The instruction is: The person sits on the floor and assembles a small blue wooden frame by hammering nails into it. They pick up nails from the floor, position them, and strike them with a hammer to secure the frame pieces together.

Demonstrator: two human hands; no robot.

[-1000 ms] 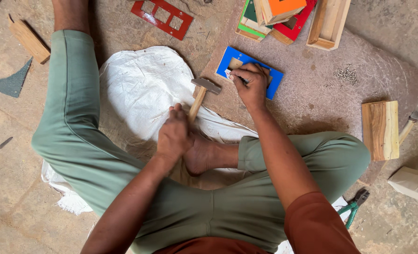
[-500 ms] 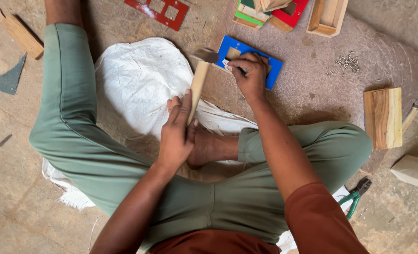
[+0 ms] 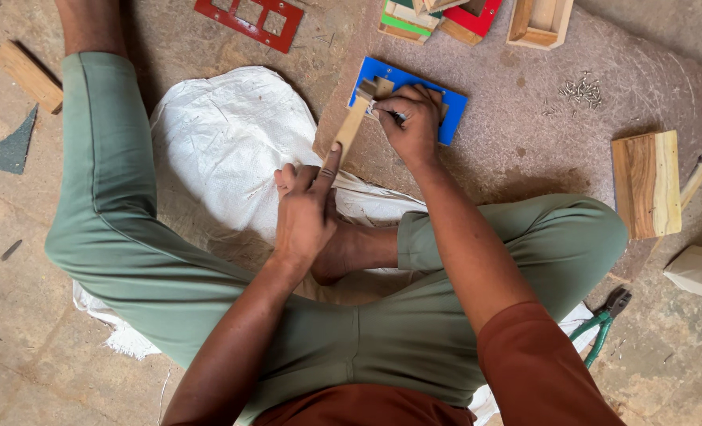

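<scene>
We sit cross-legged on a rough floor (image 3: 461, 173), looking straight down past green trousers at our own two hands. A white sack (image 3: 224, 150) lies spread under the knees, and on the floor just beyond it rests a blue board (image 3: 453, 110), a flat rectangle partly covered by the right hand.

The left hand (image 3: 303, 213) grips the wooden handle of a hammer (image 3: 349, 130), fingers wrapped round its lower end, forefinger laid straight up the shaft. The hammer leans up and to the right, its head close over the near left corner of the blue board, just beside the right hand.

The right hand (image 3: 410, 118) presses down on the blue board, fingers bunched together and pinched on something small and dark; it is too small for us to say what, perhaps a nail.

To do this well, we judge that the board should lie flat and pinned, the pinched piece kept upright, the fingertips low and clear of the hammer head, and the first blows short and light.

Further off: a red frame (image 3: 248, 20) with square openings at the top, a stack of coloured boards (image 3: 438, 16) and an open wooden box (image 3: 540, 20) beside it, a scatter of small nails (image 3: 580, 88) to the right, a wood block (image 3: 645, 184) at the right edge, green-handled pliers (image 3: 603, 323) by the right knee, and a wood offcut (image 3: 27, 75) at far left
</scene>
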